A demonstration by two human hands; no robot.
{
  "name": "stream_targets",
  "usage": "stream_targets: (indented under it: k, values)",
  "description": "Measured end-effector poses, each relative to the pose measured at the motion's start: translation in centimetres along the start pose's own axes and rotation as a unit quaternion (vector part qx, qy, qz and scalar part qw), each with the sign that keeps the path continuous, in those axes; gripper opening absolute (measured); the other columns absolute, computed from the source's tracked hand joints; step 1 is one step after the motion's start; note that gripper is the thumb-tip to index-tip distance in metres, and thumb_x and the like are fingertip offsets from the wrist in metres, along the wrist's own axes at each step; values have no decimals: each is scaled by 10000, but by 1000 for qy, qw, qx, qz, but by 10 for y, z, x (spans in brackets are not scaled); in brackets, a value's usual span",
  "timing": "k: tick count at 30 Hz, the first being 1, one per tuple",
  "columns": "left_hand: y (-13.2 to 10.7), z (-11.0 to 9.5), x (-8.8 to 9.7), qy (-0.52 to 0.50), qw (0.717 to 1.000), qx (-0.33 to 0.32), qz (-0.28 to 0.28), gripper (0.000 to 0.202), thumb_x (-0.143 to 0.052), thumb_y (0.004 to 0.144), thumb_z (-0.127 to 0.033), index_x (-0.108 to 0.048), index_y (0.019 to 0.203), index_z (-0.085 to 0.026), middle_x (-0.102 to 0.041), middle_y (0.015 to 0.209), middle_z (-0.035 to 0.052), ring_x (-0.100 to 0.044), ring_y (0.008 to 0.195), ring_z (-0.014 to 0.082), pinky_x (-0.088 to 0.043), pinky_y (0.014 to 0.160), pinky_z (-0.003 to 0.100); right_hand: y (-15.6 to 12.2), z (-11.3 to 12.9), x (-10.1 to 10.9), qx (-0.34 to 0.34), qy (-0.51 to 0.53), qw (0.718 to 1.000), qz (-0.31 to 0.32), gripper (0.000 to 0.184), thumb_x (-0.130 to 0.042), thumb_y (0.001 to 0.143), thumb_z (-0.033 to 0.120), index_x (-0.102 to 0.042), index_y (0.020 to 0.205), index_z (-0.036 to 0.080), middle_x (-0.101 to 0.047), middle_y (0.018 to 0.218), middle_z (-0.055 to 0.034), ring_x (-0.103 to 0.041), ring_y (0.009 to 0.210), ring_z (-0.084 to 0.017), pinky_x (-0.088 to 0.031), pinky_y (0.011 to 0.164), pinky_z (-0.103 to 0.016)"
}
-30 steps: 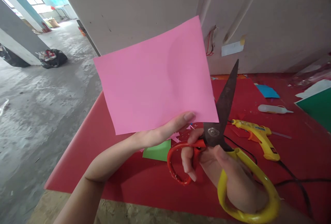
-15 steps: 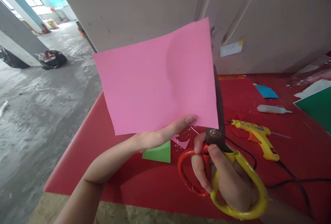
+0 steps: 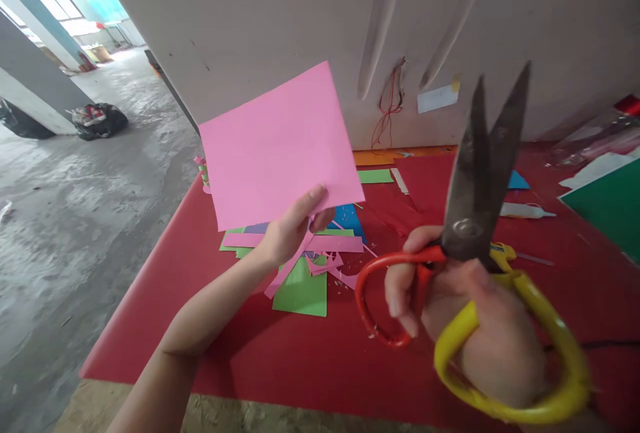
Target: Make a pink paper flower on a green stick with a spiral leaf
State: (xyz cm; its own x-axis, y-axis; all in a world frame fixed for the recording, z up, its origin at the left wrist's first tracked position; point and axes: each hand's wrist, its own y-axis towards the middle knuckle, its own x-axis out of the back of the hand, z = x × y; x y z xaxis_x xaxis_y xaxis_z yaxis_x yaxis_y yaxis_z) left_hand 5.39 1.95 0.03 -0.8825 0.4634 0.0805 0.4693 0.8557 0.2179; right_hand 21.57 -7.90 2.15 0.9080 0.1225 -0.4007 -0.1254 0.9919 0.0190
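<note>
My left hand (image 3: 295,226) pinches a sheet of pink paper (image 3: 277,150) near its lower right corner, the thumb on the front face. The sheet is held up, slightly tilted, above the table. In my right hand (image 3: 490,333) are scissors (image 3: 470,216) with one red and one yellow handle loop. Their dark metal blades point upward and stand partly apart, well to the right of the sheet. Under my left hand lie pink paper strips (image 3: 330,244) and scraps, over a green paper piece (image 3: 305,293) and a blue piece (image 3: 347,218).
A red-covered table (image 3: 280,360) meets a pale wall panel. Behind the scissors, a yellow glue gun (image 3: 503,254) is mostly hidden. A white bottle (image 3: 525,211), green sheet (image 3: 607,203) and clear plastic (image 3: 590,136) lie at the right. Red cord (image 3: 387,113) hangs on the panel.
The scissors have come away from the sheet's right edge, moved right and opened. My left hand has shifted the pink paper left and farther away, uncovering the strips beneath.
</note>
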Motion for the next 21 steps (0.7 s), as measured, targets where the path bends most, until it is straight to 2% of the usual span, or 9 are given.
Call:
stream_targets:
  k: [2,4,5,6,9,11,13,17,21]
  values:
    - [6,0,4,13,999,26,-19,537,-326,873,-555,-254,465,-213,-291,505,-9,-335,537,129,-389,670,329,11,12,13,48,-53,995,-72,277,-578,813,546,-515,875,284,-562,520,44,-437,382,-116,-328,380,-256]
    - [10,0,8,45,995,87,-17,548,-396,856,-563,-268,463,-204,-319,502,-17,-341,527,117,-360,658,326,29,24,36,100,-173,967,-158,246,-552,824,503,-511,902,274,-560,544,42,-453,405,-109,-324,401,-255]
    - [12,1,10,64,991,115,-6,548,-440,847,-563,-282,470,-198,-329,503,-25,-336,518,107,-340,647,320,40,28,51,102,-258,941,-191,239,-501,854,504,-505,895,268,-539,539,44,-445,414,-106,-333,418,-257]
    - [14,2,11,78,988,135,13,542,-483,839,-556,-300,481,-193,-337,503,-34,-324,507,97,-320,638,314,52,31,68,99,-296,926,-213,231,-515,862,490,-509,884,260,-543,552,41,-433,421,-100,-329,425,-255]
    - [20,13,11,79,982,147,89,508,-546,839,-516,-340,512,-186,-346,493,-53,-307,494,80,-309,648,300,83,30,121,65,-382,886,-256,242,-704,781,395,-564,801,198,-550,608,25,-448,502,-86,-378,464,-233]
    - [24,23,10,67,980,151,107,495,-530,851,-507,-362,512,-188,-371,486,-46,-349,504,87,-327,664,300,97,21,151,37,-421,868,-260,235,-576,897,381,-611,934,152,-627,870,-25,-576,718,-106,-521,631,-272]
    - [27,34,9,58,981,151,108,494,-530,849,-515,-366,515,-190,-365,485,-47,-338,495,83,-324,647,299,104,9,171,18,-442,861,-250,222,-529,931,357,-626,1061,206,-624,1116,-58,-614,970,-156,-533,820,-321]
    - [31,43,8,44,982,150,101,494,-541,835,-523,-360,516,-191,-346,475,-50,-340,491,79,-318,614,293,111,-7,185,14,-447,864,-232,285,-557,915,360,-597,1162,223,-586,1229,-69,-589,1090,-197,-518,896,-373]
    - [32,44,9,45,982,151,100,489,-547,817,-512,-343,506,-195,-328,468,-55,-343,489,76,-319,586,284,129,0,179,3,-430,878,-212,314,-540,924,364,-582,1185,197,-584,1226,-78,-595,1075,-199,-523,892,-392]
